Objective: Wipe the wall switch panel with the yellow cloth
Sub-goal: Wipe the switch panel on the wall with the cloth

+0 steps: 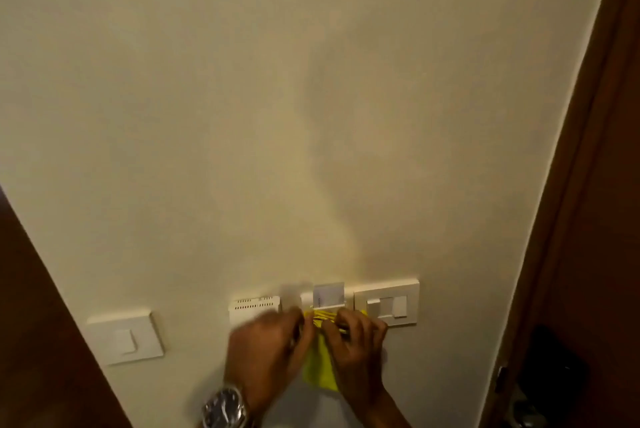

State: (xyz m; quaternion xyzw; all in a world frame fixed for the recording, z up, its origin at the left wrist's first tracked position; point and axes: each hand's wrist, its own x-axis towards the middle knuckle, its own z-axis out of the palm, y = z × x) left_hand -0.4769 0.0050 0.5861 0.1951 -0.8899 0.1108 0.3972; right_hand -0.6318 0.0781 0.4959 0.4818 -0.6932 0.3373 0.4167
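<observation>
Switch panel (386, 303), cream, on the wall (242, 116) beside a dark door frame (588, 185). Yellow cloth (320, 363) is bunched against the card holder (328, 294) just left of the panel, touching the panel's lower left corner. Left hand (268, 346), wearing a wristwatch (225, 408), and right hand (356, 346) both pinch the cloth closed between them. Risk: pressure from the cloth could trip a rocker or dislodge the card. A separate switch (126, 337) lies well left.

Both hands (311, 348) on yellow cloth (320, 363)
</observation>
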